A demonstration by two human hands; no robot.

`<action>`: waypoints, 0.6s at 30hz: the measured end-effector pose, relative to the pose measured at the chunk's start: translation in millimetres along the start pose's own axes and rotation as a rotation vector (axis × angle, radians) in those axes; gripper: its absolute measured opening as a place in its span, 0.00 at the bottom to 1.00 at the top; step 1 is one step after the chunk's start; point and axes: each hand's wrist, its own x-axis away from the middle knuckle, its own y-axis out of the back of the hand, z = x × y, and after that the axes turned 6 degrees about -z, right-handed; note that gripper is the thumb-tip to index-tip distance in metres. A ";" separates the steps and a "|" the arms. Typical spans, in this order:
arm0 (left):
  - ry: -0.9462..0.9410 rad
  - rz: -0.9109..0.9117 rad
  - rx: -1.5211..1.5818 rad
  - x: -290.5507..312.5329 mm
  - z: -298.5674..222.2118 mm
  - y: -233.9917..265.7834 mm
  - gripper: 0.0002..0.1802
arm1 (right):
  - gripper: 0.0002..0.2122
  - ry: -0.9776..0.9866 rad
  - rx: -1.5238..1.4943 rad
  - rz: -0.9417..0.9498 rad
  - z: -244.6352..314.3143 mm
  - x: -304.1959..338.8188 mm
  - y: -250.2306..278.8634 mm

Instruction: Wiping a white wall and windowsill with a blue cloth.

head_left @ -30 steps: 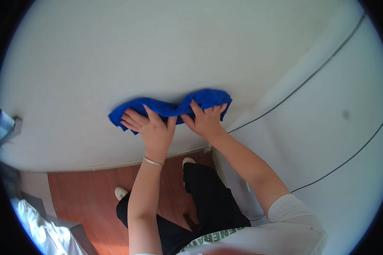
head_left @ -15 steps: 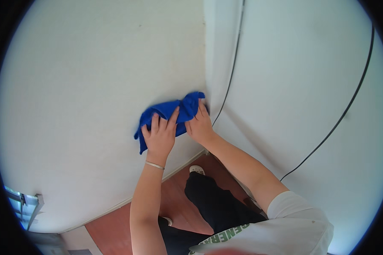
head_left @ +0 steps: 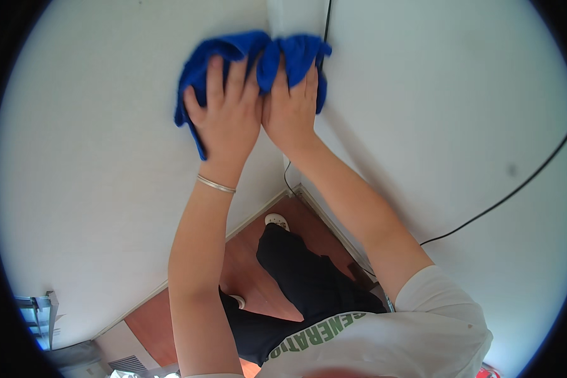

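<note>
Left hand (head_left: 230,116): spread wide on the blue cloth (head_left: 246,43).
Right hand (head_left: 290,116): next to the left one, fingers close together, partly hidden; I can't tell if it grips.
Cloth: under the left hand and around the right fingers, by the wall corner (head_left: 280,14).
Bracelet (head_left: 216,184): on the left wrist, below that hand.
Red floor (head_left: 249,274): far below both hands.

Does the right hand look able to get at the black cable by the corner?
Probably yes: the cable shows bare above the blue cloth, close to the right hand, though the cloth seems to hide part of it.
</note>
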 end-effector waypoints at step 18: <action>-0.318 0.750 0.375 295.0 -97.1 -126.0 0.22 | 0.23 -0.421 -0.034 0.648 -57.0 311.2 -35.0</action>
